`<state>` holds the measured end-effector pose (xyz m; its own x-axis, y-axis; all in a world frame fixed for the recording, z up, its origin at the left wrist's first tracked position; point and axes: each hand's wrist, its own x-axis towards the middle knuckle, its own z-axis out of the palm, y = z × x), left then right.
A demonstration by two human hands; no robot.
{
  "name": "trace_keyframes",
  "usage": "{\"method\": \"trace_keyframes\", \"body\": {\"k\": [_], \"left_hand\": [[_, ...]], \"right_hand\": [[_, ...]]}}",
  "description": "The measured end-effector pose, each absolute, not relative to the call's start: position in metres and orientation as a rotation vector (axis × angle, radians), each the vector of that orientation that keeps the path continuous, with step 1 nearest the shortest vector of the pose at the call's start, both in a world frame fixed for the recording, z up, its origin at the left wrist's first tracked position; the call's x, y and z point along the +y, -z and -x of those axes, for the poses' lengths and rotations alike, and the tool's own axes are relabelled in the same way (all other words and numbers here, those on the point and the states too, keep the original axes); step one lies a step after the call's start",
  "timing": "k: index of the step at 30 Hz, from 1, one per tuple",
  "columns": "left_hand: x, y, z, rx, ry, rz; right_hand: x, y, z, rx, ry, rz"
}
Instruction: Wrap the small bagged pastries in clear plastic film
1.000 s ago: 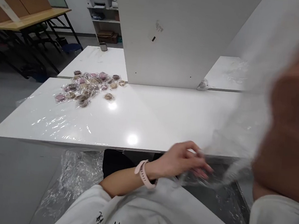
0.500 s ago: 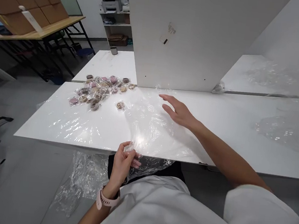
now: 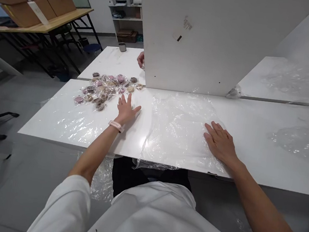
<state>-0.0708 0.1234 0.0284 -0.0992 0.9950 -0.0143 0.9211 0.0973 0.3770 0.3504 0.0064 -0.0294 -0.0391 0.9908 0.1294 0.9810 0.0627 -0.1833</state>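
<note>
My left hand [image 3: 127,110] reaches over the white table [image 3: 108,133], fingers spread, just right of a pile of small round pieces in clear wrappers [image 3: 105,91]. These are pink, brown and tan. Something small may lie under the palm, but the hand hides it. To the right, my right hand [image 3: 220,143] rests flat on the right part of a clear plastic sheet [image 3: 178,130], holding nothing. The sheet is spread in front of me, and its near edge hangs over the table's front edge.
A tall white panel [image 3: 202,43] rises behind the table. Another person's hand [image 3: 141,59] shows at its left edge. A grey cup [image 3: 122,47] stands on the far table. More clear film [image 3: 299,138] lies at the right, and crumpled film [image 3: 103,181] hangs below the front edge.
My left hand has let go of the plastic at the front edge and moved forward beside the pile. My right hand has come down rightward onto the sheet, now flatter. Another person's hand has appeared.
</note>
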Motion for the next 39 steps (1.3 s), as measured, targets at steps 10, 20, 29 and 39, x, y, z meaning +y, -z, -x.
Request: {"method": "trace_keyframes", "body": {"k": [10,20,29,39], "left_hand": [[0.188,-0.009,0.039,2.076,-0.445,-2.234],[0.175,-0.012,0.045,2.095,-0.352,-2.094],[0.106,-0.02,0.069,2.096,-0.113,-2.421],[0.037,-0.028,-0.096,1.042,-0.29,-2.599]], "right_hand": [[0.008,0.032,-0.351,-2.097,-0.021,1.978],[0.007,0.028,-0.35,-2.082,-0.053,1.981],[0.007,0.028,-0.35,-2.067,-0.07,1.976],[0.007,0.032,-0.351,-2.091,-0.061,1.983]]}}
